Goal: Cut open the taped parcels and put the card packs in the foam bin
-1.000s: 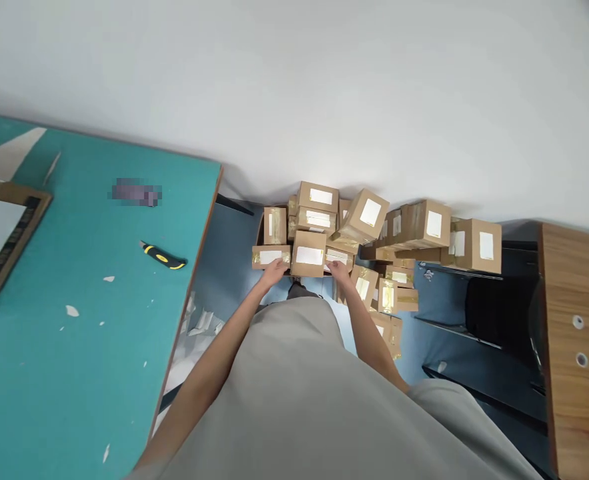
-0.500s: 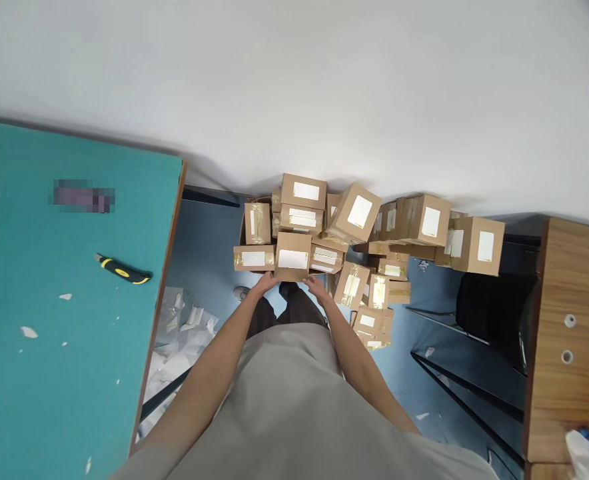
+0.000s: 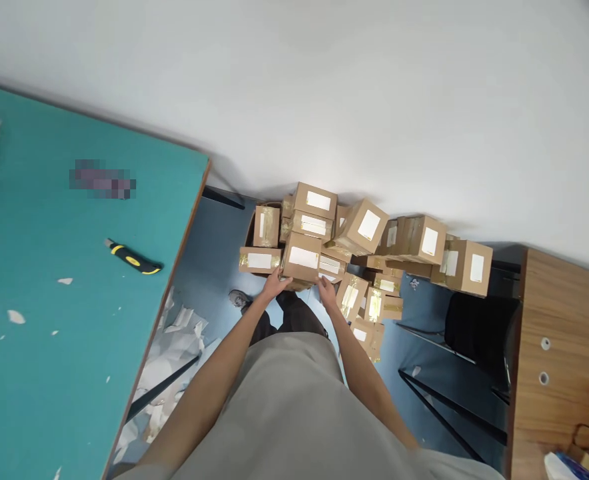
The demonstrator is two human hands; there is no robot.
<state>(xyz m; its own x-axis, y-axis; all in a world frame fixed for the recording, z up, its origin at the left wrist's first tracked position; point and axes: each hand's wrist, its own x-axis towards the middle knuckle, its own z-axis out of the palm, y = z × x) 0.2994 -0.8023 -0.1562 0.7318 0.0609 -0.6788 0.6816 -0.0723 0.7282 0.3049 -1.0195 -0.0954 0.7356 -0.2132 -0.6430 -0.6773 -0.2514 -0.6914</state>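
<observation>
A brown cardboard box (image 3: 302, 257) with a white label sits between my two hands, at the near side of a pile of similar boxes. My left hand (image 3: 276, 285) grips its near left corner. At the near right corner, the fingers of my right hand (image 3: 326, 291) are on the box's edge. Directly behind it are two stacked labelled boxes (image 3: 315, 197). A taped box (image 3: 260, 260) lies to the left of the one I hold, and another labelled box (image 3: 330, 265) lies to its right, partly covered.
On the left stands a green-topped table (image 3: 74, 373) with a black and yellow utility knife (image 3: 133, 257) and paper scraps. White packing waste (image 3: 174, 360) lies below it. More boxes (image 3: 427, 241) line the wall to the right, near a black chair (image 3: 479, 327) and a wooden desk (image 3: 569, 307).
My view has turned slightly, so the table sits further right and the desk lower. The box between my hands now tilts a little and sits closer against the boxes behind it.
</observation>
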